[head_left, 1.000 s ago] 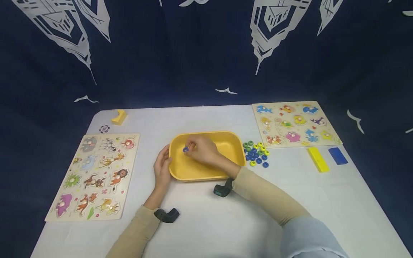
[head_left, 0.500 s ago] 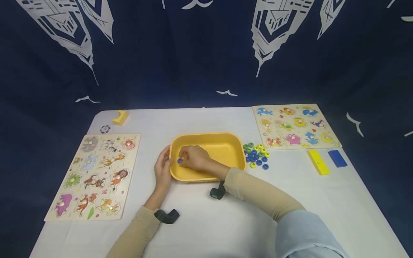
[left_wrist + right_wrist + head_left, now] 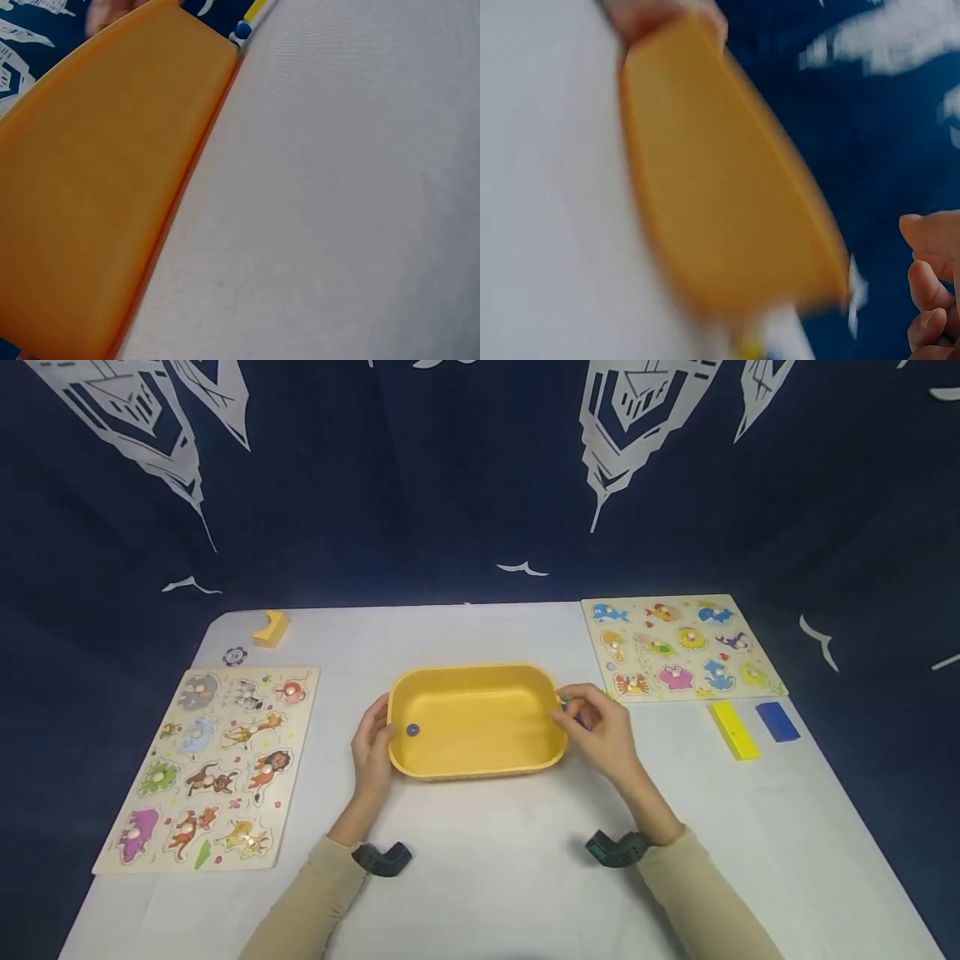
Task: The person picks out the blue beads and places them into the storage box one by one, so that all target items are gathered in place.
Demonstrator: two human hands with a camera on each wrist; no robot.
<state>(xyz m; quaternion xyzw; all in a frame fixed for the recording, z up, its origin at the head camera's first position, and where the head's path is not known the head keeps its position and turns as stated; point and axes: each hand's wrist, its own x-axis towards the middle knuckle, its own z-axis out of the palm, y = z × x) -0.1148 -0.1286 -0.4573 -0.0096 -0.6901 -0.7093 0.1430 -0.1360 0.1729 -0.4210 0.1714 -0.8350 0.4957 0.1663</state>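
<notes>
A yellow tray (image 3: 472,764) stands in the middle of the table, and one blue ring-shaped bead (image 3: 412,730) lies inside near its left end. My left hand (image 3: 372,750) holds the tray's left end, thumb at the rim and fingers along the outer wall. Beside the tray's right end is my right hand (image 3: 606,739), over the loose beads (image 3: 582,721), most of which it hides in the head view. Its fingers (image 3: 928,285) are loosely bent with nothing between them in the right wrist view. Some beads (image 3: 243,31) also show past the tray's corner in the left wrist view.
An animal puzzle board (image 3: 225,739) lies at the left, a sea-animal board (image 3: 660,652) at the back right. Below the latter are a yellow block (image 3: 733,732) and a blue block (image 3: 777,722). A yellow arch block (image 3: 271,629) and a poker chip (image 3: 235,657) sit back left.
My right hand has let go of the blue bead at the tray's left end and moved right, out of the tray, to the loose beads. The left hand has stayed on the tray.
</notes>
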